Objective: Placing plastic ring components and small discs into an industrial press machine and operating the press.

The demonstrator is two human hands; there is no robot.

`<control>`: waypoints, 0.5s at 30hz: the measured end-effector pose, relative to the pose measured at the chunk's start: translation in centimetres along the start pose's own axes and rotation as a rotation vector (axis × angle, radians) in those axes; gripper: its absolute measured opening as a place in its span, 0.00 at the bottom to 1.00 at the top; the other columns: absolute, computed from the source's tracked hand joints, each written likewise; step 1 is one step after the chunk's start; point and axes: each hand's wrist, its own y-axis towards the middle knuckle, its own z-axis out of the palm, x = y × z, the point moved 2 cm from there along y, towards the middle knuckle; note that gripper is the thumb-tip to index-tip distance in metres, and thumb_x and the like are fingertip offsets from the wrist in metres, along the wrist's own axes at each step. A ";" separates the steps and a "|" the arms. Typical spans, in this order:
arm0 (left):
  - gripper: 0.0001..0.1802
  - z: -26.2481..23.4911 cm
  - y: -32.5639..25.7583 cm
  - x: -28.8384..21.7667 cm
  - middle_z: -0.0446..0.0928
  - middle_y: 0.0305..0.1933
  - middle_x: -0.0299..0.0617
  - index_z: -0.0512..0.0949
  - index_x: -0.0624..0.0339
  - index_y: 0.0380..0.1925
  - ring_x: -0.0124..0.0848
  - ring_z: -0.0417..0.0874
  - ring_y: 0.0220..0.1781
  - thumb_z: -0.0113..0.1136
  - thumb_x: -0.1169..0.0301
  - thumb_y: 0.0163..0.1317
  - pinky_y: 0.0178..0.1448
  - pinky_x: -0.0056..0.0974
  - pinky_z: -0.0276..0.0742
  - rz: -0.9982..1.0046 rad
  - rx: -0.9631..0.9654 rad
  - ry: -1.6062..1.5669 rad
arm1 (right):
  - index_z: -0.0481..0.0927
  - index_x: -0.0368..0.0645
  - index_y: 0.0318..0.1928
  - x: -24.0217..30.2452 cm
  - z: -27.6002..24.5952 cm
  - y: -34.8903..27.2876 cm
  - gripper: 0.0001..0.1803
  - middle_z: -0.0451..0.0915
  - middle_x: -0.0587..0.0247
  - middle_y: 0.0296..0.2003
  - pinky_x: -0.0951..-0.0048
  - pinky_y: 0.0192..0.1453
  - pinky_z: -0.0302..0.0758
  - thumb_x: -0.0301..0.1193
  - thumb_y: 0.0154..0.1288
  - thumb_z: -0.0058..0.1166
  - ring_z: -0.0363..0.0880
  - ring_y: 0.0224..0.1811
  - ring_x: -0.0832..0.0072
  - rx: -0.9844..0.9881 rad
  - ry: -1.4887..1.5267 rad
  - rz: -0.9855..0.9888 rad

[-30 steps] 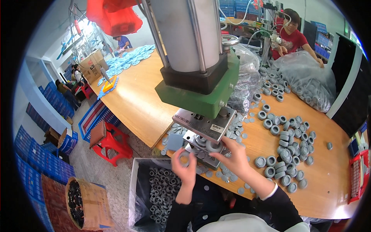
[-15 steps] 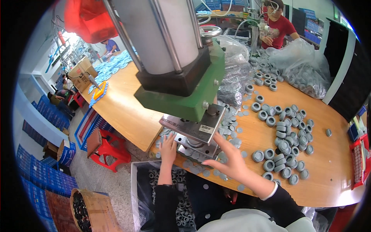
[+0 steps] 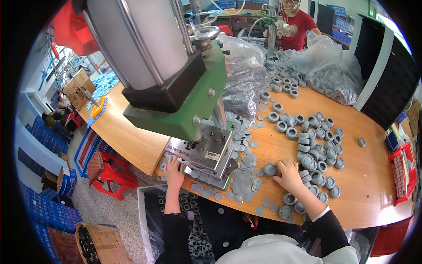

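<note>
Bright, even daylight floods the scene — soft shadows, slight glare on the clear plastic bags (image 3: 334, 66), fisheye edges bent and blackened.

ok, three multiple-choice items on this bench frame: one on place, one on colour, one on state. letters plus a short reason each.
1. Where is the right hand?
A. On the grey ring parts on the wooden table
B. On the red stool
C. Inside the clear plastic bag

2. What colour is the press frame?
A. Blue
B. Green
C. Yellow

3. What is the left hand doing?
A. Holding a cardboard box in the air
B. Hanging below the table edge
C. Resting at the front edge of the metal die plate

Answers:
1. A: the fingers lie among the grey ring parts spread on the wooden table.
2. B: the block below the cylinder is painted green.
3. C: the fingers touch the metal die plate under the press.
</note>
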 end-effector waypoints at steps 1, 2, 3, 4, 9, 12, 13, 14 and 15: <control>0.16 -0.6 0.0 -0.2 0.70 0.62 0.38 0.76 0.55 0.51 0.40 0.62 0.70 0.51 0.67 0.64 0.70 0.48 0.51 -0.002 -0.014 0.011 | 0.72 0.42 0.49 -0.2 0.2 0.0 0.27 0.73 0.53 0.50 0.57 0.58 0.64 0.32 0.47 0.65 0.69 0.56 0.56 -0.009 0.007 -0.013; 0.16 -1.3 -0.1 -0.2 0.71 0.61 0.41 0.75 0.58 0.51 0.39 0.64 0.68 0.49 0.69 0.65 0.69 0.46 0.53 -0.126 -0.064 -0.377 | 0.71 0.41 0.49 -0.3 0.3 -0.1 0.27 0.74 0.53 0.48 0.56 0.58 0.64 0.32 0.48 0.65 0.68 0.56 0.55 -0.065 0.049 -0.096; 0.17 -1.6 -0.2 -0.5 0.71 0.61 0.45 0.75 0.62 0.52 0.37 0.67 0.66 0.47 0.70 0.65 0.69 0.43 0.56 -0.243 -0.115 -0.766 | 0.70 0.40 0.50 -0.5 0.3 0.0 0.27 0.74 0.53 0.47 0.55 0.58 0.64 0.32 0.48 0.64 0.68 0.56 0.54 -0.122 0.090 -0.179; 0.19 -3.0 -0.8 -2.4 0.73 0.57 0.50 0.72 0.71 0.52 0.35 0.70 0.62 0.46 0.71 0.65 0.66 0.38 0.60 -0.179 -0.255 -0.965 | 0.68 0.39 0.50 -0.7 0.5 0.3 0.27 0.75 0.51 0.46 0.55 0.55 0.68 0.31 0.50 0.62 0.71 0.54 0.53 -0.127 0.056 -0.273; 0.29 -8.6 -1.5 -10.9 0.75 0.50 0.50 0.70 0.68 0.52 0.38 0.75 0.54 0.65 0.67 0.50 0.56 0.39 0.68 0.355 -0.449 -0.745 | 0.69 0.38 0.49 1.3 0.3 2.7 0.26 0.76 0.48 0.46 0.60 0.49 0.74 0.31 0.49 0.63 0.76 0.47 0.55 0.154 0.162 -0.117; 0.28 -9.1 0.7 -14.6 0.77 0.45 0.48 0.73 0.64 0.47 0.37 0.80 0.43 0.70 0.67 0.45 0.44 0.38 0.73 0.245 -0.256 -0.797 | 0.71 0.38 0.49 3.3 -1.9 2.4 0.27 0.77 0.49 0.44 0.64 0.46 0.75 0.32 0.49 0.65 0.77 0.43 0.59 0.096 0.357 -0.096; 0.26 -8.3 1.3 -14.8 0.78 0.44 0.47 0.74 0.62 0.44 0.38 0.80 0.38 0.71 0.68 0.44 0.39 0.38 0.74 0.237 -0.326 -0.819 | 0.72 0.38 0.50 4.1 -2.7 2.2 0.27 0.78 0.51 0.42 0.65 0.46 0.74 0.32 0.48 0.65 0.77 0.43 0.61 0.003 0.545 -0.100; 0.24 -7.8 1.3 -14.9 0.79 0.42 0.46 0.76 0.61 0.41 0.38 0.81 0.34 0.72 0.68 0.43 0.34 0.38 0.74 0.229 -0.396 -0.838 | 0.72 0.38 0.50 5.4 -3.6 1.9 0.27 0.78 0.51 0.42 0.65 0.46 0.74 0.32 0.48 0.65 0.77 0.43 0.61 0.014 0.542 -0.108; 0.24 -7.4 1.1 -15.5 0.79 0.42 0.46 0.76 0.61 0.41 0.38 0.81 0.34 0.72 0.68 0.43 0.34 0.38 0.74 0.226 -0.393 -0.844 | 0.73 0.38 0.50 6.6 -4.8 1.7 0.27 0.78 0.51 0.42 0.66 0.46 0.74 0.32 0.48 0.65 0.77 0.42 0.62 -0.104 0.600 -0.208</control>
